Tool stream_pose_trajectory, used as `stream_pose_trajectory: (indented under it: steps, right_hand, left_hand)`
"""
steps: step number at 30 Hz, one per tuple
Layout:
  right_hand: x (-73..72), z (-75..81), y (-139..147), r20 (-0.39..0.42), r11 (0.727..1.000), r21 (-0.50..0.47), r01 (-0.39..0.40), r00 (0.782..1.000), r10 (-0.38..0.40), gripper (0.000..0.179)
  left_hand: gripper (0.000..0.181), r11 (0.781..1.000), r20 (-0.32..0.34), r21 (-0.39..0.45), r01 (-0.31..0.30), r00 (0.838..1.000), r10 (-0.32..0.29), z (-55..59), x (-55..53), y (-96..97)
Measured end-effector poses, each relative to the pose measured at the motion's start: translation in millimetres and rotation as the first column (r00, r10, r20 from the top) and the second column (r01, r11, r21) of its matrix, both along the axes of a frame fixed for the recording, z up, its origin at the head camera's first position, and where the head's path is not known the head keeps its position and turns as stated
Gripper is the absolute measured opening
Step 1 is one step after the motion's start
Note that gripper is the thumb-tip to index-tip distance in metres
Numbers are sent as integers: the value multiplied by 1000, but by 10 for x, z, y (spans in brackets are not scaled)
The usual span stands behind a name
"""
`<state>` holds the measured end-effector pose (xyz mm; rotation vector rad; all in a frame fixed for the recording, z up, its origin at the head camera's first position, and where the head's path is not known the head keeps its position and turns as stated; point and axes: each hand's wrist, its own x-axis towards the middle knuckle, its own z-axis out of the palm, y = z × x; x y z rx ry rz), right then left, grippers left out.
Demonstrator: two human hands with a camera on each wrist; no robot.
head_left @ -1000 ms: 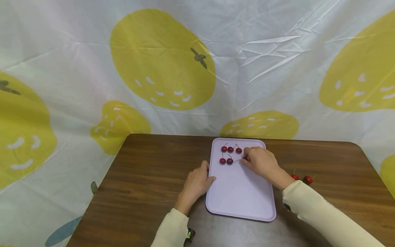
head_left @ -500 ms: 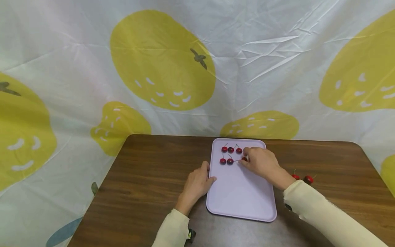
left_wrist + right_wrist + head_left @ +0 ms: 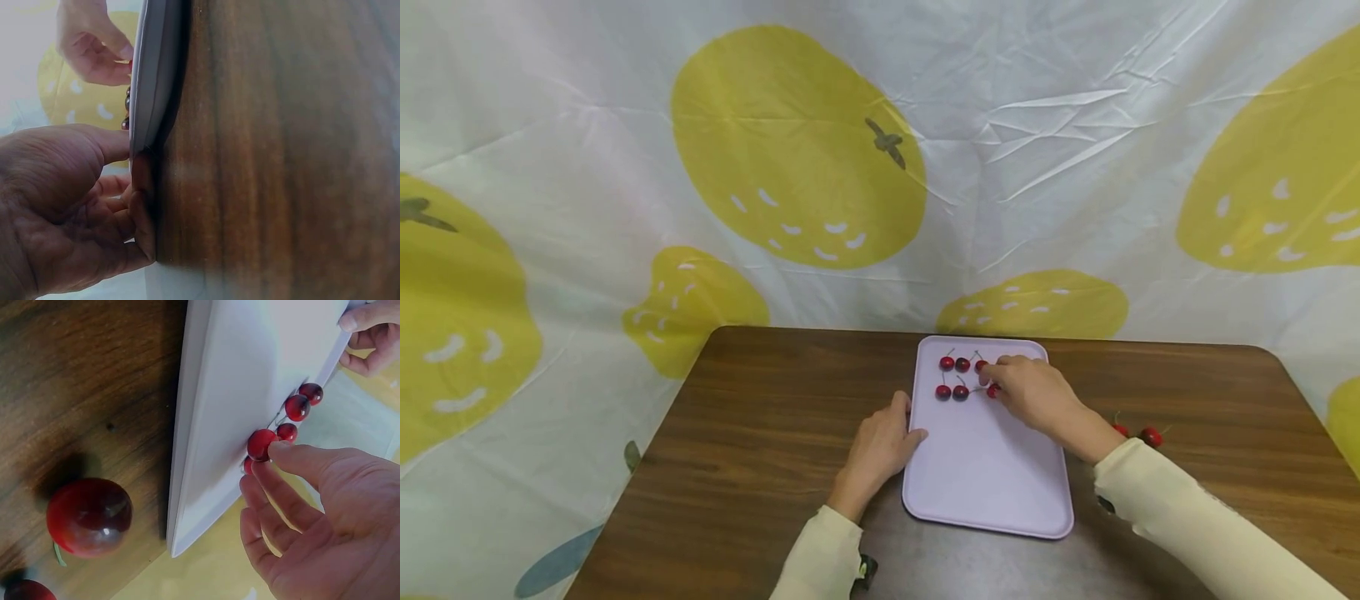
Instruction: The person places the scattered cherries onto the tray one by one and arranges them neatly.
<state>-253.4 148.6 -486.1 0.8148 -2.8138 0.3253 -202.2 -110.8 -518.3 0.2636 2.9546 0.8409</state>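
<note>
A pale lavender tray [image 3: 985, 467] lies on the wooden table, its left rim held by my left hand [image 3: 876, 442]. In the left wrist view the left thumb lies over the rim, with the fingers curled against the tray's side. Over the tray's upper right, my right hand [image 3: 1033, 392] has thumb and index finger at a red cherry [image 3: 261, 445]. That cherry sits at the right end of the second row, beside a dark cherry [image 3: 960, 392] and a red cherry [image 3: 943, 392]. Behind them runs a row of three cherries [image 3: 947, 363], the rightmost partly covered by my fingers.
Two loose cherries, a red one [image 3: 1120, 430] and a darker one [image 3: 1151, 437], lie on the table [image 3: 760, 433] right of the tray, near the right sleeve. A white curtain [image 3: 1037, 208] with yellow fruit prints hangs behind the table.
The right fingertips have shifted slightly up and left, so more of the cherry beneath them shows. This cherry has moved a little left. The left hand has stayed on the rim.
</note>
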Motion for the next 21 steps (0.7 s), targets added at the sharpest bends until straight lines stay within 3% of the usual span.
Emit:
stream_pose_trajectory:
  steps: [8, 21]
  right_hand:
    - [-11, -37, 15, 4, 1000, -27, 13, 1000, -13, 16]
    - [-24, -77, -107, 10, 996, -83, 35, 999, -34, 16]
  left_hand:
    - [40, 1000, -51, -19, 14, 999, -15, -16, -8, -14]
    - [40, 1000, -28, -4, 8, 1000, -8, -21, -4, -8]
